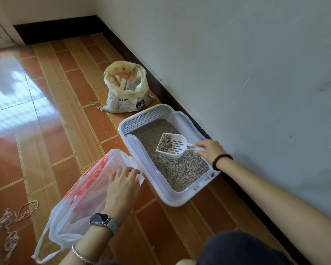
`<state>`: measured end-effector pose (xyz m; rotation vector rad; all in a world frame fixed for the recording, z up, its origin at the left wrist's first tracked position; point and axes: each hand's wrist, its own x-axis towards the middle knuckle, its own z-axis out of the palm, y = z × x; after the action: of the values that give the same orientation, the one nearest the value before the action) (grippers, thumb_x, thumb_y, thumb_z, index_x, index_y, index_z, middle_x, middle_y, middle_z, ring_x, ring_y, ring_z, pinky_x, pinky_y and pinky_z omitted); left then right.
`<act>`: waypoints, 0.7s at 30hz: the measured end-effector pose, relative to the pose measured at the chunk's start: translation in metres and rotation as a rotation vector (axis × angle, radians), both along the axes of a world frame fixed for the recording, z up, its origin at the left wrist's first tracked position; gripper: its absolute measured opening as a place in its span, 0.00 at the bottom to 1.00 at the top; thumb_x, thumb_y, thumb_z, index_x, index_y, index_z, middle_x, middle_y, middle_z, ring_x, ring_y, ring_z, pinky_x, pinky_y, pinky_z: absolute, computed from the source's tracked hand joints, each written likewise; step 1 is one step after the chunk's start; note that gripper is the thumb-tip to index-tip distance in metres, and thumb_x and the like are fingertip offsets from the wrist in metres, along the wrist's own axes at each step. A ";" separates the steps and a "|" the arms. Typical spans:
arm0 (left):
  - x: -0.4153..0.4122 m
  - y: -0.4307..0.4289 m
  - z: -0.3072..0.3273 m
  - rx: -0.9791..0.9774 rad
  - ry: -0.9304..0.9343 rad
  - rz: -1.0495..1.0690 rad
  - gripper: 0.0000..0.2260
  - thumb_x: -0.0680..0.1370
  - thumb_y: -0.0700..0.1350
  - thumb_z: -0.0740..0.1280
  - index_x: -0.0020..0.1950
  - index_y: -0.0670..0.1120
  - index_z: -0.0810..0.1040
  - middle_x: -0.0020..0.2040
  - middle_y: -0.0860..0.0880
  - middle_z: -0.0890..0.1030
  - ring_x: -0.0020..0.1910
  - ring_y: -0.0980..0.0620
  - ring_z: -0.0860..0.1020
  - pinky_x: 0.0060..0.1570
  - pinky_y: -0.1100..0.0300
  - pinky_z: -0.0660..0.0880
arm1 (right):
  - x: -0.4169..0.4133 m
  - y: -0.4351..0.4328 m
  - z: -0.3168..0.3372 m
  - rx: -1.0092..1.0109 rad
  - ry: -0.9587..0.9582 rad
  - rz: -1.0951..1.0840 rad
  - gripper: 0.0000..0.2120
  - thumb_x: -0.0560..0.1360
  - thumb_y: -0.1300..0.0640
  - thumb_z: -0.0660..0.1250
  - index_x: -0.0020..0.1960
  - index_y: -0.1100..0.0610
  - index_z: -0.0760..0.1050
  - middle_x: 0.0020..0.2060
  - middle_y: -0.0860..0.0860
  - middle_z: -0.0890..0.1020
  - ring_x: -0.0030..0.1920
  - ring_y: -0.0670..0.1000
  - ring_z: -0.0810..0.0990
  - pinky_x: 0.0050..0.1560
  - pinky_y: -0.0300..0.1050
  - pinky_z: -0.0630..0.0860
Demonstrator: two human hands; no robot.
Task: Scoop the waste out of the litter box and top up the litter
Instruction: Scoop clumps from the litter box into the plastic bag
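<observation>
Right hand (210,150) grips one scoop (172,145) holding one clump (165,141); left hand (122,185) pinches one plastic bag (84,190).

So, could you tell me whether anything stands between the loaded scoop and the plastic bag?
Only the litter box's near side wall. The scoop in the right hand must clear it; the left hand holds the plastic bag beside it.

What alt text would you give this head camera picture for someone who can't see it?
A right hand holds a white scoop carrying a clump over a litter box, while the left hand holds open a plastic bag.
</observation>
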<state>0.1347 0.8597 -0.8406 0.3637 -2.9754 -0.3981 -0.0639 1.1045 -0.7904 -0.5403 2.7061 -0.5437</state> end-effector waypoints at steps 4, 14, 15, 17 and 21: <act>0.003 0.000 0.003 -0.008 -0.013 -0.001 0.10 0.74 0.44 0.70 0.55 0.49 0.80 0.52 0.50 0.80 0.52 0.47 0.78 0.54 0.49 0.73 | 0.013 0.000 -0.004 -0.113 0.008 -0.069 0.13 0.74 0.58 0.70 0.59 0.56 0.79 0.47 0.52 0.83 0.41 0.49 0.78 0.45 0.43 0.76; 0.003 0.003 0.008 -0.041 0.005 -0.020 0.11 0.72 0.43 0.72 0.54 0.49 0.81 0.51 0.50 0.81 0.50 0.46 0.78 0.52 0.48 0.72 | 0.020 0.001 -0.019 -0.147 0.058 -0.166 0.10 0.74 0.55 0.70 0.55 0.52 0.81 0.45 0.49 0.84 0.43 0.49 0.80 0.47 0.47 0.78; 0.003 0.003 0.008 -0.043 0.009 -0.022 0.11 0.72 0.43 0.72 0.54 0.49 0.81 0.51 0.50 0.81 0.50 0.46 0.78 0.52 0.48 0.72 | 0.020 0.002 -0.019 -0.146 0.056 -0.179 0.11 0.74 0.56 0.70 0.56 0.52 0.81 0.45 0.49 0.84 0.43 0.49 0.80 0.47 0.46 0.78; 0.003 0.003 0.008 -0.048 0.008 -0.023 0.11 0.72 0.43 0.72 0.54 0.49 0.81 0.52 0.49 0.81 0.50 0.46 0.78 0.52 0.48 0.73 | 0.020 0.003 -0.020 -0.134 0.055 -0.191 0.12 0.74 0.56 0.70 0.57 0.53 0.80 0.46 0.49 0.84 0.43 0.48 0.80 0.46 0.44 0.78; 0.003 0.004 0.009 -0.041 0.008 -0.026 0.11 0.72 0.43 0.72 0.54 0.49 0.81 0.51 0.49 0.81 0.50 0.46 0.78 0.51 0.48 0.73 | 0.020 0.004 -0.022 -0.121 0.055 -0.198 0.13 0.74 0.57 0.70 0.58 0.54 0.80 0.48 0.50 0.84 0.44 0.49 0.80 0.48 0.46 0.79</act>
<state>0.1373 0.8635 -0.8320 0.3185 -2.9781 -0.3395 -0.0442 1.1082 -0.8120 -0.3229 2.8101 -0.7591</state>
